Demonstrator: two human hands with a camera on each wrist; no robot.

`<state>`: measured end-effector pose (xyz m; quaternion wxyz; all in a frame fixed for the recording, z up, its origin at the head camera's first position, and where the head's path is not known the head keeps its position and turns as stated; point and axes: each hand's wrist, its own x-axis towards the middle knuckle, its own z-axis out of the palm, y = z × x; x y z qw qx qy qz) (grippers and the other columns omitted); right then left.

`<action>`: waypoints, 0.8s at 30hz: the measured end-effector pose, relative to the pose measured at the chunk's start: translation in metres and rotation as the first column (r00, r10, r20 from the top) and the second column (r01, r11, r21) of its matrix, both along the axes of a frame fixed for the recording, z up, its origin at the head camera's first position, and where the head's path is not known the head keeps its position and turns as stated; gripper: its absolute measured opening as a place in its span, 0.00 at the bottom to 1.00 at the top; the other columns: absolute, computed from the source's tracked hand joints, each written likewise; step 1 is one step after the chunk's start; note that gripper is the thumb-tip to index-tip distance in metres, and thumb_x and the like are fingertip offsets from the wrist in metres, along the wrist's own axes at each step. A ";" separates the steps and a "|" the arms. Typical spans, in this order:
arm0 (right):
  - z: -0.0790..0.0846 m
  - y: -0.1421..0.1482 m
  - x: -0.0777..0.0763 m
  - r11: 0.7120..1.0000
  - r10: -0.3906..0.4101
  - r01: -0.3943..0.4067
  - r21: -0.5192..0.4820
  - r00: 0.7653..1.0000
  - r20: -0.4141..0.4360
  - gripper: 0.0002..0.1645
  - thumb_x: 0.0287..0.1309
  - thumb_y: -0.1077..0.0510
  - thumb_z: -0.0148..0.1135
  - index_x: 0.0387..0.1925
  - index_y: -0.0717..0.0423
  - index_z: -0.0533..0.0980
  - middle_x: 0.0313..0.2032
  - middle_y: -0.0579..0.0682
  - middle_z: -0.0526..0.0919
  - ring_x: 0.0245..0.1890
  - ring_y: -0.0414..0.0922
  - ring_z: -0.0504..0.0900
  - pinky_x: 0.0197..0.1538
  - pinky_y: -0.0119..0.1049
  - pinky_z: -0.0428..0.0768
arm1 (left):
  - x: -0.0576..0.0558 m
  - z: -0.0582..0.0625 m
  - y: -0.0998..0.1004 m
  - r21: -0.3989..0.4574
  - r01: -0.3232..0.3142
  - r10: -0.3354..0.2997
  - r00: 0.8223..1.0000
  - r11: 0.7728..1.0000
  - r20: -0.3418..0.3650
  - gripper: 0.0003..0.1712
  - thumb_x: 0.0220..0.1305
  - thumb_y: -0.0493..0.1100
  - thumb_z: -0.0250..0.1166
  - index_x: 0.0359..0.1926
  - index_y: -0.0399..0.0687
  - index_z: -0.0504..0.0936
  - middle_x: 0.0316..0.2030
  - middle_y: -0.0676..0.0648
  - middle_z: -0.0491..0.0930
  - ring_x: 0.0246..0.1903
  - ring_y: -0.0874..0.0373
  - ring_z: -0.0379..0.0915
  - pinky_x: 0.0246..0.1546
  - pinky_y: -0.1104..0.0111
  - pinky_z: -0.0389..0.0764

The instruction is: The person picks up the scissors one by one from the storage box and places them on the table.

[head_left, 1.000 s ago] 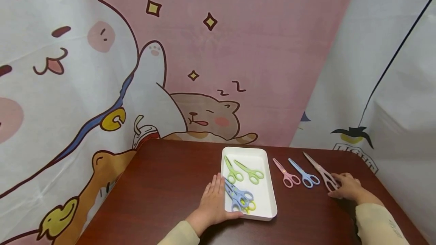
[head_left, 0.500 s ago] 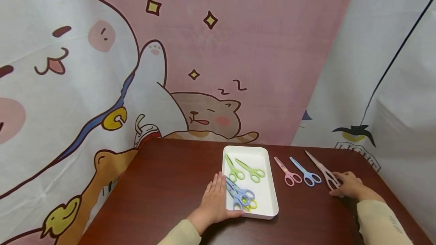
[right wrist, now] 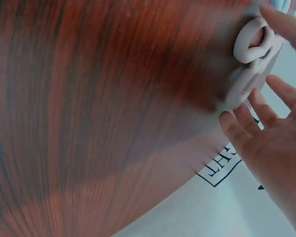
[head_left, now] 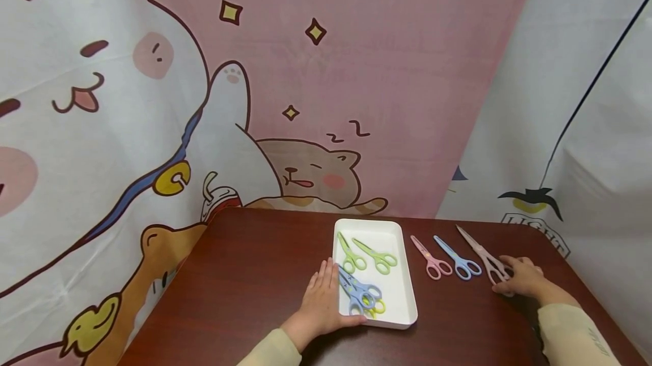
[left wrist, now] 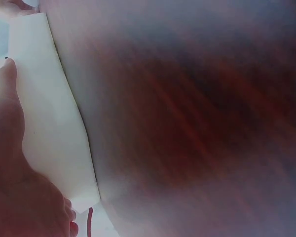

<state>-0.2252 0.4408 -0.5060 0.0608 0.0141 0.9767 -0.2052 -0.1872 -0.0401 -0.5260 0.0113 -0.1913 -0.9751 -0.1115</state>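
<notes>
At the left side of a white tray (head_left: 399, 298) lies my left hand (head_left: 320, 304), its straight fingers along the wall and its thumb over the near rim. Inside the tray are two green scissors (head_left: 374, 253), overlapping blue scissors (head_left: 359, 286) and yellow handles (head_left: 379, 306) partly covered by the blue ones. My right hand (head_left: 527, 280) touches the handles of large pale pink scissors (head_left: 477, 248), at the right end of a row on the table. In the right wrist view its fingers are spread, with the pale handle (right wrist: 242, 47) between thumb and fingers.
Between the tray and the pale scissors lie pink scissors (head_left: 424, 252) and blue scissors (head_left: 449, 252), side by side. The dark wooden table (head_left: 244, 275) meets a cartoon-printed cloth (head_left: 407, 100) at its back edge.
My right hand has shifted slightly at the pale scissors' handles. The left hand stays at the tray, and no scissors have visibly moved on the table.
</notes>
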 end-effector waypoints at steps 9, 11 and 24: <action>0.009 -0.016 -0.003 0.999 0.044 -0.048 -0.017 0.983 -0.178 0.48 0.46 0.48 0.70 0.58 0.76 0.61 0.53 0.82 0.61 0.51 0.78 0.57 0.49 0.69 0.58 | 0.000 0.001 -0.001 -0.002 0.003 -0.003 1.000 1.000 -0.005 0.79 0.33 0.90 0.46 0.73 0.35 0.47 0.73 0.35 0.44 0.73 0.46 0.39 0.69 0.54 0.54; 0.010 -0.023 -0.004 0.998 0.056 -0.059 -0.010 0.978 -0.200 0.46 0.47 0.50 0.69 0.58 0.76 0.62 0.53 0.81 0.61 0.51 0.77 0.59 0.49 0.69 0.59 | 0.000 0.001 -0.002 -0.005 0.005 -0.005 1.000 1.000 -0.007 0.79 0.33 0.90 0.46 0.73 0.35 0.47 0.73 0.35 0.44 0.73 0.45 0.40 0.69 0.54 0.54; 0.013 -0.077 -0.008 0.989 0.133 -0.145 -0.028 0.957 -0.260 0.45 0.57 0.46 0.62 0.65 0.71 0.58 0.62 0.75 0.56 0.59 0.76 0.54 0.53 0.74 0.56 | -0.001 -0.001 -0.001 -0.007 0.003 -0.003 0.999 1.000 -0.033 0.79 0.33 0.91 0.46 0.72 0.35 0.48 0.73 0.35 0.45 0.73 0.45 0.42 0.68 0.54 0.55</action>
